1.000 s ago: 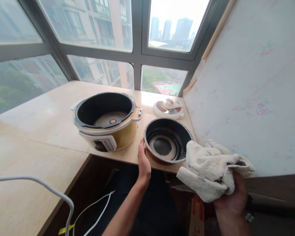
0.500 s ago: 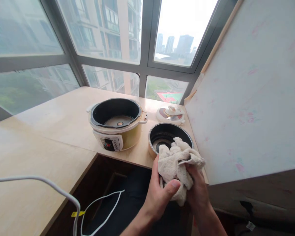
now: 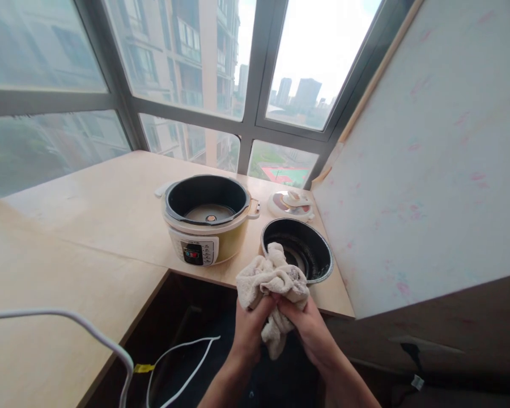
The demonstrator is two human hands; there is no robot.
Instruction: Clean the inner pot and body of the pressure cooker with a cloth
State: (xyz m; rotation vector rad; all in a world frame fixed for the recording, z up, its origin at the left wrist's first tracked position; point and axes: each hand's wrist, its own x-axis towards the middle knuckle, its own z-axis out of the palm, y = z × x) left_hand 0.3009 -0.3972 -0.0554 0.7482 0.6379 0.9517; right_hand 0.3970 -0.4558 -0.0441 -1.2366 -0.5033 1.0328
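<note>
Both hands hold a crumpled off-white cloth (image 3: 272, 279) in front of me, just before the counter's edge. My left hand (image 3: 250, 324) grips it from below on the left, fingers closed. My right hand (image 3: 305, 324) grips it on the right, fingers closed. Just behind the cloth a black inner pot (image 3: 300, 255) sits on the wooden counter (image 3: 110, 226). Left of the pot stands a cream electric cooker body (image 3: 206, 218), open and without its pot. The cooker's white lid (image 3: 291, 204) lies behind the pot.
A pale wall panel (image 3: 429, 158) stands close on the right. Large windows (image 3: 187, 56) run along the back. A white cable (image 3: 89, 331) arcs over the near left counter and hangs into the dark gap below.
My left hand left the pot's rim and joined the right hand on the cloth. The cloth moved left from the right side to the middle, and is now bunched tighter.
</note>
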